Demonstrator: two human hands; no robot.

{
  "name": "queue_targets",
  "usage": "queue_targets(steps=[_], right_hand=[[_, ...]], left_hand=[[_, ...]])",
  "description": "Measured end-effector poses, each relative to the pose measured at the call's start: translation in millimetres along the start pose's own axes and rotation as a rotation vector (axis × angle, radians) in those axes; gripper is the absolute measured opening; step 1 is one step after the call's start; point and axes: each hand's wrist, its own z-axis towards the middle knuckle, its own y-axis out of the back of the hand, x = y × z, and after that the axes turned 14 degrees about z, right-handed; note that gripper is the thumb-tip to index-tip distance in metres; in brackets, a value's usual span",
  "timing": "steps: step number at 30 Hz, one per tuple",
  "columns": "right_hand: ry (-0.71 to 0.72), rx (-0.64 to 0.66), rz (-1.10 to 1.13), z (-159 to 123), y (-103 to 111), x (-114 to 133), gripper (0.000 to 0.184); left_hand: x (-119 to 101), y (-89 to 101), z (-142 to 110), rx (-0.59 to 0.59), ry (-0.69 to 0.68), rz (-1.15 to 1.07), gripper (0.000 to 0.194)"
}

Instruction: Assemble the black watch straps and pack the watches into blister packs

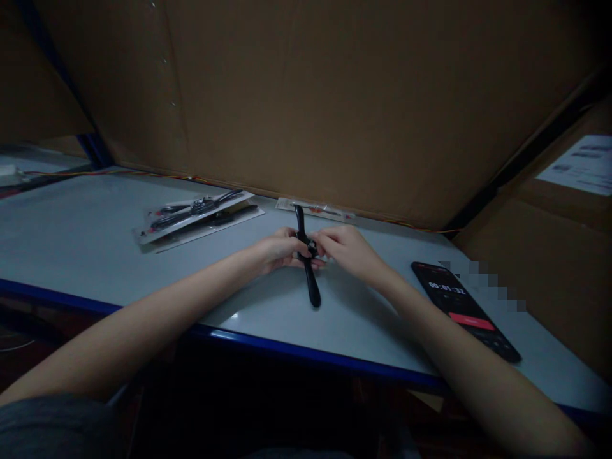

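Note:
A black spokeshave [312, 288] with two long handles is held over the table, one handle pointing away from me and the other towards me. My left hand [282, 250] grips its middle from the left, thumb on top and fingers underneath. From the right, my right hand [345, 248] pinches at the metal fittings in the centre of the tool. Its fingertips cover the small part they touch, so I cannot make out which fitting it is.
Several flat packs [201, 217] with black tools in clear plastic lie at the back left. Another pack [329, 211] lies against the cardboard wall [306, 102]. A phone [459, 306] showing a timer rests by my right forearm. The table [95, 255] has a blue front edge.

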Motion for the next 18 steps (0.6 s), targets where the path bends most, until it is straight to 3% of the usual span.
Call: queue_targets(steps=[2,4,7,9,12,18], right_hand=[[0.010,-0.023,0.090,1,5,-2,0.030],[0.120,-0.015,0.063,1,12,-3,0.016],[0.302,0.082,-0.059,1,20,-6,0.020],[0.351,0.109,-0.135,1,22,-8,0.015],[0.345,0.084,-0.227,1,19,-10,0.013],[0.269,0.028,-0.224,2,13,-9,0.028]], left_hand=[[-1,0.0,0,-0.018,0.007,-0.012,0.027],[-2,-0.1,0,-0.035,0.024,-0.020,0.028],[-3,-0.1,-1,-0.035,0.030,-0.012,0.031],[-2,0.2,-1,-0.020,0.020,-0.001,0.031],[0,0.7,-1,0.000,-0.010,0.007,0.031],[1,0.3,0,-0.001,-0.005,0.017,0.030]])
